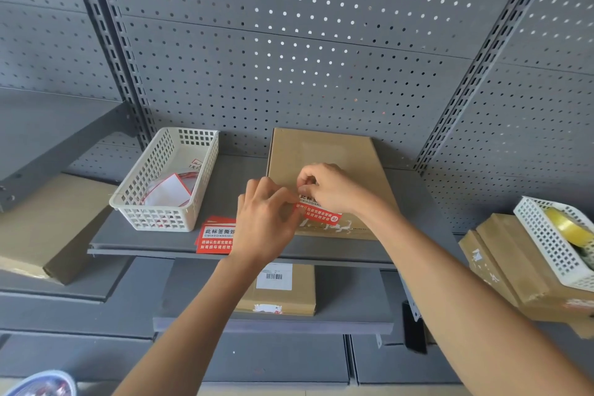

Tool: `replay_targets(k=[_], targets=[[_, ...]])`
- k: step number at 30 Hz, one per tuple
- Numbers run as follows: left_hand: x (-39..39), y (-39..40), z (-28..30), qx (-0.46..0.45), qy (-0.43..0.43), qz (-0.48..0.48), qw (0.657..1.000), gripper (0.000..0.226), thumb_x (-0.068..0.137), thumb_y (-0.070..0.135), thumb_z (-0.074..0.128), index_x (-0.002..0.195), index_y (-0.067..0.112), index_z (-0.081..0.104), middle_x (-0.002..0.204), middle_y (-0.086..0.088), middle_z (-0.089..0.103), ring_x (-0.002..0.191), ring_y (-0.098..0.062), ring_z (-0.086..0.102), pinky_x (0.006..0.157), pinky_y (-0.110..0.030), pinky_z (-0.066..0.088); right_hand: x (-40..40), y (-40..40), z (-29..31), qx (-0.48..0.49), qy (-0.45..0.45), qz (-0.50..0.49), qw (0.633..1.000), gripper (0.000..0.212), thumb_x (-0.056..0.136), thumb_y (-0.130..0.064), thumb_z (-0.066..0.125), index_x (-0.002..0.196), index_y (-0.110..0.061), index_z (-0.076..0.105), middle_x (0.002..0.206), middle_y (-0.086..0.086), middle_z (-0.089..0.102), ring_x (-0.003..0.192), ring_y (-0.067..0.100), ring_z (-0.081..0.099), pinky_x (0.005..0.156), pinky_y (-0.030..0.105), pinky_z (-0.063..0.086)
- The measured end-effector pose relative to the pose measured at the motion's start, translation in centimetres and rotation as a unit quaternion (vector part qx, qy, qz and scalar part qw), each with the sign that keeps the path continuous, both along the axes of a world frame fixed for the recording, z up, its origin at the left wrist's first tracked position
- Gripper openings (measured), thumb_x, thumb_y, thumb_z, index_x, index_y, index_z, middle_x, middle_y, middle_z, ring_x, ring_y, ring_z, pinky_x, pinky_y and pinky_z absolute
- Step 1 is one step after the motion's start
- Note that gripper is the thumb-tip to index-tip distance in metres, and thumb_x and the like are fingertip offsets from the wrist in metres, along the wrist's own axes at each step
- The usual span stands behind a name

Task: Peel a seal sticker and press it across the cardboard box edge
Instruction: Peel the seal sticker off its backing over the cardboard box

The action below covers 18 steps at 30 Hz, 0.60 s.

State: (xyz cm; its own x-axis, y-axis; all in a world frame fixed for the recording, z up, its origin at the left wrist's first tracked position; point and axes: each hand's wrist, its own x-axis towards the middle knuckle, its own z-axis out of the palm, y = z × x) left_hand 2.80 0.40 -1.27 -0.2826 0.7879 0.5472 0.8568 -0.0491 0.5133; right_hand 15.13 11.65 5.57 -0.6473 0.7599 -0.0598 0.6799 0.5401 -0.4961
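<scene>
A red-and-white seal sticker (316, 212) is pinched at its L end by the left hand (266, 219) and at its top by the right hand (324, 190), over the near edge of a flat cardboard box (324, 151) on a grey shelf (231, 170). A sticker stack (213, 236) is seen at the shelf lip, w/ bare room behind. Further L, a white basket (167, 183) is filled w/ what may be red-edged tags. Far R, a 2nd basket (553, 238) is loaded w/ yellow tape (565, 223).
</scene>
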Motion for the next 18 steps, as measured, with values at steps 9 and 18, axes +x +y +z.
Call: replay_targets(k=[9,18], targets=[[0.8,0.3,0.9,-0.028,-0.092,0.025,0.995,0.012,0.090,0.038,0.067,0.094,0.027,0.068,0.095,0.007,0.051,0.101,-0.021,0.044,0.081,-0.039,0.040,0.8,-0.5,0.0,-0.014,0.025,0.012,1.000,0.018,0.101,-0.021,0.054,0.087,-0.029,0.061,0.095,-0.011,0.060,0.088,0.014,0.057,0.076,0.032,0.046],[1.4,0.9,1.5,-0.046,-0.110,0.047,0.992,0.009,0.091,0.039,0.070,0.092,0.030,0.073,0.095,0.006,0.050,0.100,-0.018,0.039,0.082,-0.037,0.034,1.4,-1.0,0.2,-0.063,0.072,0.001,0.995,0.018,0.102,-0.023,0.054,0.087,-0.027,0.061,0.081,-0.012,0.058,0.071,0.007,0.050,0.065,0.027,0.038]])
